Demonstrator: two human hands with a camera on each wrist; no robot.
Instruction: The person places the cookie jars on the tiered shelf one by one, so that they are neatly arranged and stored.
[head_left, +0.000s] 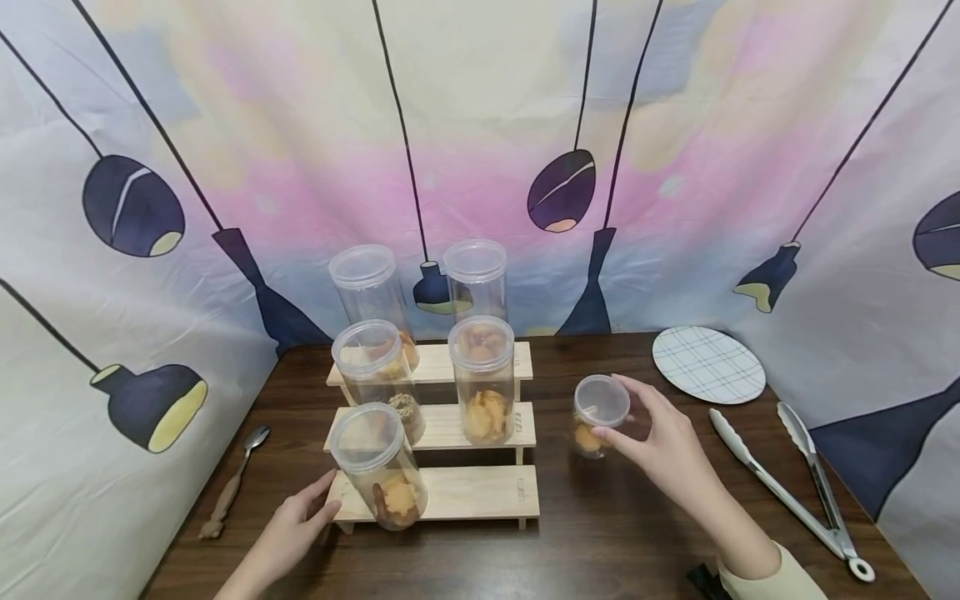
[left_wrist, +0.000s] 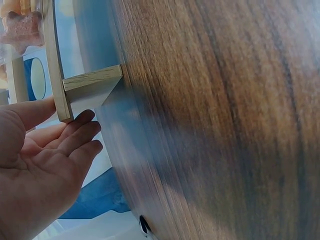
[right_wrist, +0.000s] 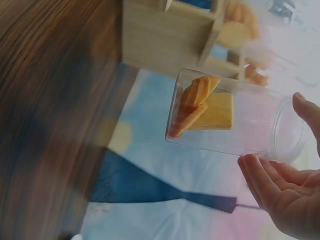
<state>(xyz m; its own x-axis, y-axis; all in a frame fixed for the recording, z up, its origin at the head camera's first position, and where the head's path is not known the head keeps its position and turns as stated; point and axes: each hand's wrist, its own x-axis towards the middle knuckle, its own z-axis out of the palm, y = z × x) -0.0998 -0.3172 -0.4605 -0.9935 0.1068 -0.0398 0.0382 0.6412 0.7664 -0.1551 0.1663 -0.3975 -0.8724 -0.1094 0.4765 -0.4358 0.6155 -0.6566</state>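
Observation:
My right hand grips a small clear jar near its lid, thumb on one side and fingers on the other. Yellow-brown biscuits lie at the jar's base, which hangs above the table in the right wrist view. My left hand pinches the left end of the lowest step of a three-step wooden display stand; in the left wrist view the thumb is on one face of the board and the fingers on the other. On that step stands a lidded jar of biscuits.
Taller lidded jars stand on the middle step and top step. A checked plate lies at the back right, with open tongs in front of it. A spoon lies on the left. A printed cloth hangs behind the table.

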